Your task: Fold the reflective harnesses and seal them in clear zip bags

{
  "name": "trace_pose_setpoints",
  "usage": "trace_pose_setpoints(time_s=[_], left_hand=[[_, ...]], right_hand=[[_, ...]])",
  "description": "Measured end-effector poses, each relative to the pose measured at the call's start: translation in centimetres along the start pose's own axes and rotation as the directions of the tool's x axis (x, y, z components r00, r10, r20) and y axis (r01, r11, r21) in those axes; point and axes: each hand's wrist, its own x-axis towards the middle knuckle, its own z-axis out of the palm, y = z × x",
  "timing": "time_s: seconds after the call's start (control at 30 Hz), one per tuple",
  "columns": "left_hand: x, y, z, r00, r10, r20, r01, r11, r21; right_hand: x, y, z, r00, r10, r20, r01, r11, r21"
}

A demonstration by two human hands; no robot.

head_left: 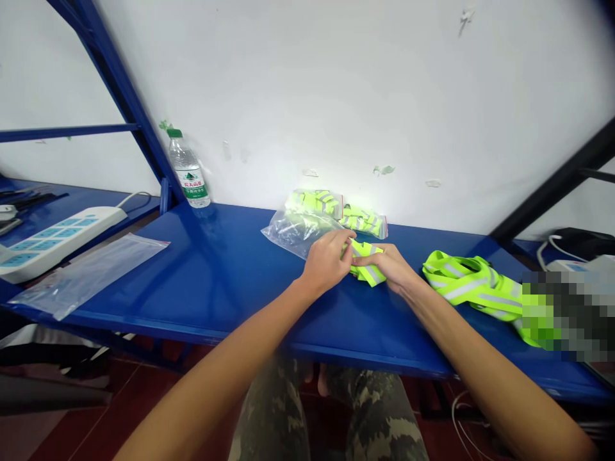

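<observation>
A folded bundle of neon yellow straps with silver stripes is held between both hands above the blue table. My left hand pinches the bundle's left edge, its fingers closed. On the other side, my right hand grips the bundle with thumb and fingers. Just behind my left hand lies a clear plastic bag. Two packed bundles in clear bags, one on the left and one on the right, rest against the wall. Loose neon straps lie to the right of my right arm.
A water bottle stands at the back left by the blue frame. Flat clear bags lie at the table's left end, beside a white power strip. A pixelated patch covers the right end.
</observation>
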Motion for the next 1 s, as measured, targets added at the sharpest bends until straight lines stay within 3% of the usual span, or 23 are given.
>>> trace_pose_setpoints(time_s=[0.23,0.43,0.53,0.67,0.8,0.9,1.0], left_hand=[[-0.1,0.0,0.1,1.000,0.002,-0.006,-0.001,0.999,0.041],[-0.7,0.9,0.7,0.981,0.168,0.098,-0.181,0.972,0.151],[-0.9,1.2,0.9,0.982,0.137,0.132,-0.153,0.981,0.121],[-1.0,1.1,0.8,0.982,0.074,0.174,-0.087,0.994,0.072],[-1.0,1.0,0.6,0.984,0.057,0.169,-0.077,0.991,0.113],[-1.2,1.2,0.9,0.978,0.109,0.176,-0.134,0.982,0.136],[-1.4,1.6,1.4,0.960,0.177,0.215,-0.208,0.969,0.131]], right_hand=[[0.3,0.0,-0.4,0.999,0.025,-0.024,-0.018,0.964,0.264],[0.3,0.8,0.5,0.979,-0.199,-0.049,0.200,0.980,0.019],[0.1,0.8,0.4,0.982,-0.178,-0.057,0.181,0.982,0.047],[-0.5,-0.2,-0.1,0.990,-0.102,0.093,0.078,0.969,0.234],[-0.8,-0.3,-0.1,0.959,-0.158,0.235,0.100,0.965,0.242],[-0.1,0.7,-0.1,0.962,-0.241,0.130,0.222,0.964,0.149],[0.5,1.6,0.0,0.936,-0.352,-0.021,0.351,0.935,-0.051]])
